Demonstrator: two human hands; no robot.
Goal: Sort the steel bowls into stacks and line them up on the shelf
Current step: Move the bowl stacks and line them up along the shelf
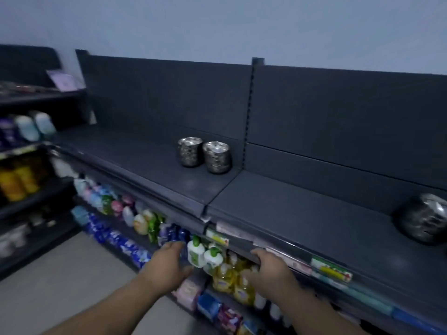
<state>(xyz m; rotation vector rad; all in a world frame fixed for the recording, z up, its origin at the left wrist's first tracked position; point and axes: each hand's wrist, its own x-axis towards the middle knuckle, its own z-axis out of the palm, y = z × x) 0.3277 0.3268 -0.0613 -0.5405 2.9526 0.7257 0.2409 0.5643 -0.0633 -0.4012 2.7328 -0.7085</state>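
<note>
Two stacks of steel bowls stand side by side on the dark grey top shelf [150,165]: a left stack [190,152] and a right stack [216,157], close to the back panel. A larger pile of steel bowls [426,218] sits far right on the same shelf, partly cut off by the frame edge. My left hand [167,264] is held out below the shelf's front edge, fingers straight, holding nothing. My right hand [268,264] reaches just under the shelf's front rail, fingers relaxed and empty. Both hands are well apart from the bowls.
The shelves below hold bottles of soap and detergent [200,252], yellow refill bottles [232,279] and blue packets [116,238]. Price labels [331,272] run along the shelf rail. Another rack with bottles [19,180] stands at the left. The pale floor [60,281] lies lower left.
</note>
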